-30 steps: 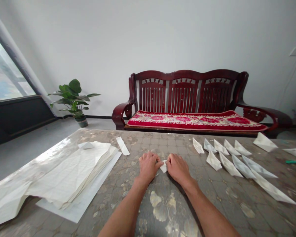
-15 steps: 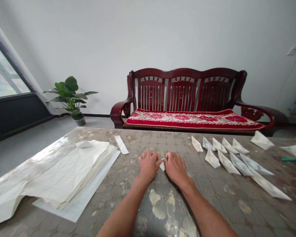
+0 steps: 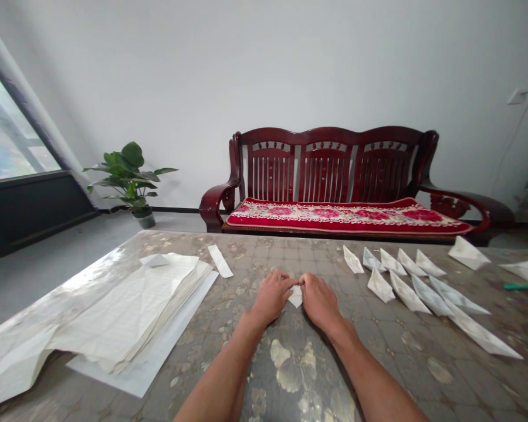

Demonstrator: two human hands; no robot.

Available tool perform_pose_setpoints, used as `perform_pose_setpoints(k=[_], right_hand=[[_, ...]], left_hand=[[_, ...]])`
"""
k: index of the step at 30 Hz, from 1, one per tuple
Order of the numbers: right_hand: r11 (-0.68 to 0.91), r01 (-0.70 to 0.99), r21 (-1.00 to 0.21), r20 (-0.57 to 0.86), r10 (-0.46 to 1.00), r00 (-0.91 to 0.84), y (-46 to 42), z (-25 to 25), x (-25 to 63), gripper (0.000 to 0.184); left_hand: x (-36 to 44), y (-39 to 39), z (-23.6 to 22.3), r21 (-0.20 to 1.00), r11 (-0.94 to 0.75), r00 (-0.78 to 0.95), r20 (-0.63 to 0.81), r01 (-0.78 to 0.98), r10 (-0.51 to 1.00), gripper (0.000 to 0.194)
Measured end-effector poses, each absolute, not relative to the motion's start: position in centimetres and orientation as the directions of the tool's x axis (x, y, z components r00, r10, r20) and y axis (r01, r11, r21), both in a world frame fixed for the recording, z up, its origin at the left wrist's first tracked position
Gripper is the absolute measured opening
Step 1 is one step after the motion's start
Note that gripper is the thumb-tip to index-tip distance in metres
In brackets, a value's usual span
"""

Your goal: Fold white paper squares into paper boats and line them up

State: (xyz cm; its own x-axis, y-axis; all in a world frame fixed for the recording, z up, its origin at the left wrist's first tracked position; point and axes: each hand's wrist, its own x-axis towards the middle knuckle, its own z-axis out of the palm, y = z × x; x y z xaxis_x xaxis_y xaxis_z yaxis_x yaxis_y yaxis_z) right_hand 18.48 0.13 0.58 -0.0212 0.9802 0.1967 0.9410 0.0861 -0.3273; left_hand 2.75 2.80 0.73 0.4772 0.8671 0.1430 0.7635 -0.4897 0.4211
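Observation:
A small folded piece of white paper (image 3: 295,296) lies on the table between my two hands, its pointed lower end showing. My left hand (image 3: 273,294) is closed at its left side, fingers reaching over the top edge. From the right, my right hand (image 3: 319,297) pinches the paper's upper right edge. The fingers cover most of the upper part of the paper. To the right stand several folded paper boats (image 3: 408,293) in two rows. On the left rests a stack of paper sheets (image 3: 132,310).
A paper strip (image 3: 220,261) lies beyond the stack. Past the boats are a larger paper boat (image 3: 468,253) and a green pen-like stick (image 3: 524,286). Behind the patterned table (image 3: 229,328) stands a wooden bench (image 3: 325,170) with a red cover, and a potted plant (image 3: 134,176) on the floor.
Both hands have shifted slightly right in view, and the left fingers are stretched further across the paper's top. More of the folded paper shows. The camera view has tilted slightly.

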Motion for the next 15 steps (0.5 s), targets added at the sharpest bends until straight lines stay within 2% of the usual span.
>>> perform_pose_setpoints(k=[5, 11, 15], right_hand=[[0.089, 0.902, -0.422, 0.200, 0.980, -0.003, 0.12, 0.25, 19.27, 0.017], [0.141, 0.904, -0.403, 0.231, 0.972, -0.048, -0.07, 0.23, 19.33, 0.020], [0.128, 0.898, -0.420, 0.234, 0.972, -0.029, -0.16, 0.36, 19.25, 0.021]], left_hand=[[2.95, 2.51, 1.36, 0.445, -0.507, 0.508, 0.128, 0.738, 0.852, 0.031], [3.15, 2.29, 1.32, 0.504, -0.464, 0.470, 0.125, 0.728, 0.874, 0.019], [3.30, 2.48, 0.93, 0.586, -0.371, 0.398, 0.089, 0.720, 0.913, 0.021]])
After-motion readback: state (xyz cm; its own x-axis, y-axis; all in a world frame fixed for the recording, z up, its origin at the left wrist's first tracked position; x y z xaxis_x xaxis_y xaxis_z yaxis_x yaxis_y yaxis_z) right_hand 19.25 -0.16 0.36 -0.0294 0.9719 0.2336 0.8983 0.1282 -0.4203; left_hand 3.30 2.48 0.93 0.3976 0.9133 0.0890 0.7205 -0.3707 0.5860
